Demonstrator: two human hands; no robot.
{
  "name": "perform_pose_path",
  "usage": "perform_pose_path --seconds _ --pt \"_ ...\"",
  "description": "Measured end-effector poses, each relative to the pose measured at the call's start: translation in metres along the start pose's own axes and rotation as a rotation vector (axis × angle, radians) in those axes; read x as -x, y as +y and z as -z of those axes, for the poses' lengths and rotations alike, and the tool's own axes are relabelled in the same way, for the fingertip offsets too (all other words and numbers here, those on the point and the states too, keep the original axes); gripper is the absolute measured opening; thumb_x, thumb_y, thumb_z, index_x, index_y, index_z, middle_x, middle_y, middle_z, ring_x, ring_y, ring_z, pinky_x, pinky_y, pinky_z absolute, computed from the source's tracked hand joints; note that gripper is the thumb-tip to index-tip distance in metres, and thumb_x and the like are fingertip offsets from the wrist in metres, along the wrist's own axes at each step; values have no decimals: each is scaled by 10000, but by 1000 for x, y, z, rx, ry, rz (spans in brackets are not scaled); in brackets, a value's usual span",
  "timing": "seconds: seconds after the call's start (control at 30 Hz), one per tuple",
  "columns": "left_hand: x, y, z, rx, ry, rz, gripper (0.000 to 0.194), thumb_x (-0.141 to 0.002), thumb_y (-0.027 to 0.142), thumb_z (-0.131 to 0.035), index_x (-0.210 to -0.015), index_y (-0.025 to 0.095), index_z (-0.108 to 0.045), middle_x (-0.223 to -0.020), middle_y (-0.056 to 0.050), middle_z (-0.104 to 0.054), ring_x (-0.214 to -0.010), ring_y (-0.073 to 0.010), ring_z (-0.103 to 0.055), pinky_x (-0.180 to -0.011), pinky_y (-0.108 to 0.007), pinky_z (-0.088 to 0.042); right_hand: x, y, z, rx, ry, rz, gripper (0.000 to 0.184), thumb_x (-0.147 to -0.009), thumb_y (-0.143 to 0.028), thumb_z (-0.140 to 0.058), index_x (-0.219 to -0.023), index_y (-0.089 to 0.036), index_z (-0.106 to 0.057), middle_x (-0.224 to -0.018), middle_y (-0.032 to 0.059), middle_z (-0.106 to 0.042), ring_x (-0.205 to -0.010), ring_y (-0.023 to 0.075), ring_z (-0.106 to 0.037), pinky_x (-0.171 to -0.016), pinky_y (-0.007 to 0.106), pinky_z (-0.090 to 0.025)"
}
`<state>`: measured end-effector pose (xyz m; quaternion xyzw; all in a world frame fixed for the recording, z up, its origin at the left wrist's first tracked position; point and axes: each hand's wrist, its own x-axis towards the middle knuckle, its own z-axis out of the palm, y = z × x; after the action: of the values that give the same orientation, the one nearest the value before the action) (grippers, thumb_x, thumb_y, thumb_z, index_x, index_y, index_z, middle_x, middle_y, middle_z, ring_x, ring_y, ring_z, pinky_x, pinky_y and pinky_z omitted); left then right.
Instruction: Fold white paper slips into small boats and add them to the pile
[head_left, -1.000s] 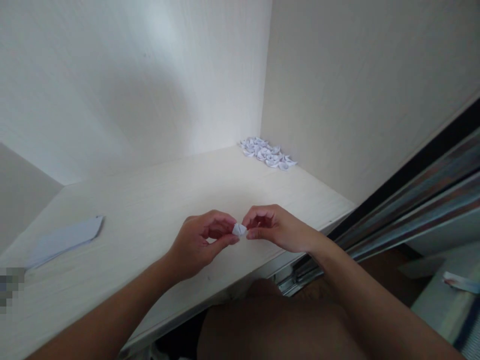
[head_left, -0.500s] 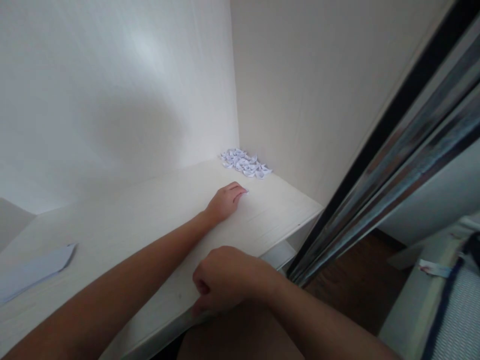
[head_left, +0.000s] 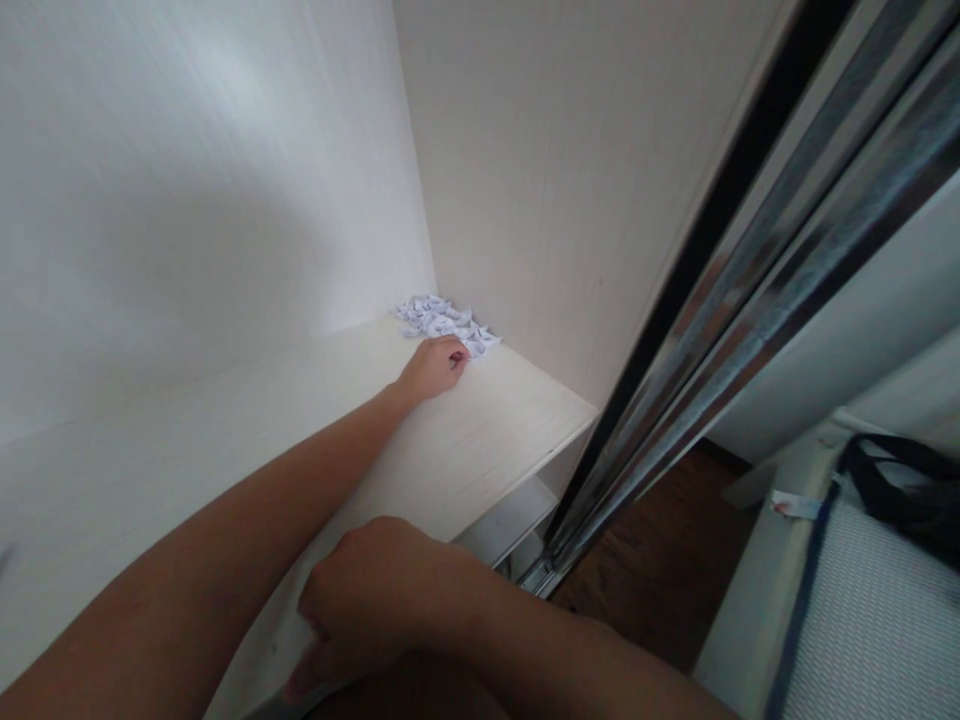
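At the near edge of a pile of small folded white paper pieces (head_left: 442, 318), my left hand (head_left: 433, 368) has its fingertips pinched together. They appear to be on one small paper piece, mostly hidden by the fingers and hard to tell from the pile. The pile lies in the back right corner of a white shelf (head_left: 457, 440). My right hand (head_left: 375, 590) is closer to me, by the shelf's front edge. Its fingers are curled in and the thumb points down, with nothing seen in it.
A pale side panel (head_left: 540, 200) rises behind the pile. Right of it runs a black and metal door frame (head_left: 720, 290). Further right, a mesh-covered item (head_left: 877, 610) with a black strap (head_left: 907, 470) sits above a dark wooden floor (head_left: 645, 560).
My left hand has carried a small paper piece up to the pile. The view has swung right, so the paper sheets at the left are almost out of frame.
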<state>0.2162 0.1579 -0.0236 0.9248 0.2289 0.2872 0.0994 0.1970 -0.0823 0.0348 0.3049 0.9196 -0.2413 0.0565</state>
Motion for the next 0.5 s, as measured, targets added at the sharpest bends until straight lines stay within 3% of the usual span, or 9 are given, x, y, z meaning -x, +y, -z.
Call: perform_pose_path --seconds 0.13,0.33,0.5 --pt "0 3 2 15 63 0 83 -858 149 -665 -917 131 -720 -950 -77 -714 -810 -170 -681 -852 -345 -560 0 -1 1 -13 -27 -32 729 -926 -758 -404 -1117 -141 -740 -1104 102 -775 -946 290 -726 -609 372 -467" --pt "9 10 7 15 160 51 264 -789 121 -656 -1049 124 -702 -996 -84 -692 -747 -151 -666 -817 -311 -551 3 -2 0 4 10 -39 685 -938 -742 -414 -1061 -157 -749 -1056 84 -785 -918 274 -733 -583 353 -440" --pt "43 15 26 -19 204 151 347 -788 150 -653 -1134 135 -653 -930 -47 -685 -675 -136 -634 -733 -290 -550 5 -1 -2 32 89 -46 730 -898 -805 -421 -992 -165 -760 -974 94 -787 -856 277 -735 -580 356 -444"
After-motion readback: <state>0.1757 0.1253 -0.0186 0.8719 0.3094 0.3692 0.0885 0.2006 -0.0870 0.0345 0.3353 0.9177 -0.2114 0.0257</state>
